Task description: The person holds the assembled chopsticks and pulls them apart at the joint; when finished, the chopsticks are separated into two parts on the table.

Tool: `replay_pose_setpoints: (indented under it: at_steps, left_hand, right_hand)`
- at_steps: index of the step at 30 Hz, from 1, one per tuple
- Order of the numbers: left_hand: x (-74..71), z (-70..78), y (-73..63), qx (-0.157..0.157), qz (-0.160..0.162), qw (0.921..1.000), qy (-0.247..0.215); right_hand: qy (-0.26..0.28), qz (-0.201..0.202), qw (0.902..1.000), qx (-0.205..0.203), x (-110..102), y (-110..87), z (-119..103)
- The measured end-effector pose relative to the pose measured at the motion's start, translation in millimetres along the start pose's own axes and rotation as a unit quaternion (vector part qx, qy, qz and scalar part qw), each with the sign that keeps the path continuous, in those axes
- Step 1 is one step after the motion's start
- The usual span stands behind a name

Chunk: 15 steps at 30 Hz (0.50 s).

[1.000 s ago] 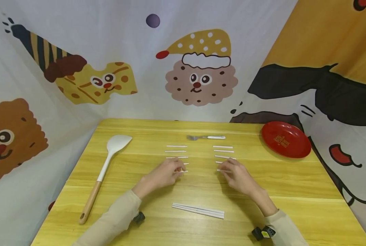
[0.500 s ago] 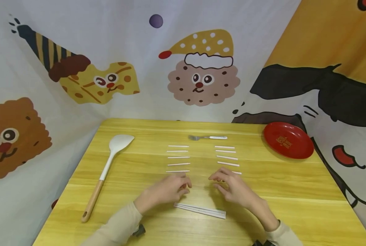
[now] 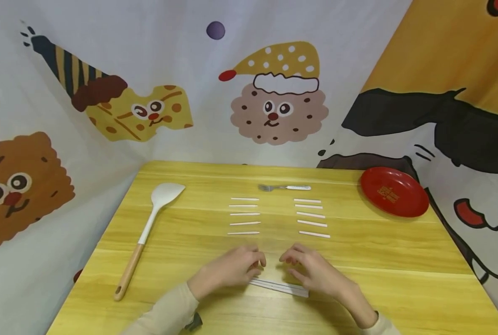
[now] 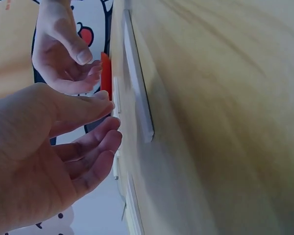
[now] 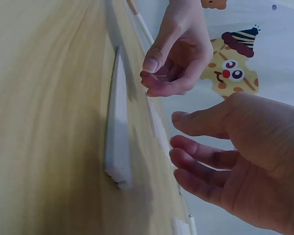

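Observation:
My left hand (image 3: pixel 237 266) hovers at the left end of a small bundle of long, thin white sticks (image 3: pixel 284 288) lying side by side near the front of the table. My right hand (image 3: pixel 316 272) is just above the bundle's right end. Both hands have loosely bent fingers, and nothing lies between them. In the left wrist view the left thumb and fingertips (image 4: pixel 108 159) are apart; the right wrist view shows the same of the right fingers (image 5: pixel 186 183). Beyond the hands, short white sticks lie in two columns, one on the left (image 3: pixel 245 223) and one on the right (image 3: pixel 312 224).
A fork (image 3: pixel 298 188) with a white handle lies behind the two columns. On the left is a white spatula (image 3: pixel 162 193) with a wooden handle. A red plate (image 3: pixel 412 204) stands at the back right, by the printed cloth (image 3: pixel 215 116) around the table (image 3: pixel 182 177).
Both hands have left the nearest short sticks of the two columns and come toward the front, down to the long bundle. Those short sticks now lie flat in full view.

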State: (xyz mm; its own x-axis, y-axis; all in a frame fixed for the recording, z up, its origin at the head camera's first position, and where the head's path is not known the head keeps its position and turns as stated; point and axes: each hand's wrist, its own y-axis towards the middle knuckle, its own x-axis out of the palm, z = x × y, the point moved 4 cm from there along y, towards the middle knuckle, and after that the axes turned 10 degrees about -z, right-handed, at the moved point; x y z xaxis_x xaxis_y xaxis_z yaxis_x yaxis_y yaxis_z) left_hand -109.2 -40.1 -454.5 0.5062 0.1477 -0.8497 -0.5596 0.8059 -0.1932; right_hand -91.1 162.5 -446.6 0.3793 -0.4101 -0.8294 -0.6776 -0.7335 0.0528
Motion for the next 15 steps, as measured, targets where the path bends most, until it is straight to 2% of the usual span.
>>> replay_pose_setpoints:
  at_steps: [6,15]
  left_hand:
    - [8.5,3.0,3.0,-0.004,-0.021,0.9995,0.025]
    - [10.0,8.2,4.3,-0.006,-0.022,0.9987,0.047]
  right_hand:
    - [0.032,-0.045,0.9981,0.026,15,-3.8,2]
    - [0.022,-0.03,0.9993,0.007,29,-3.9,1]
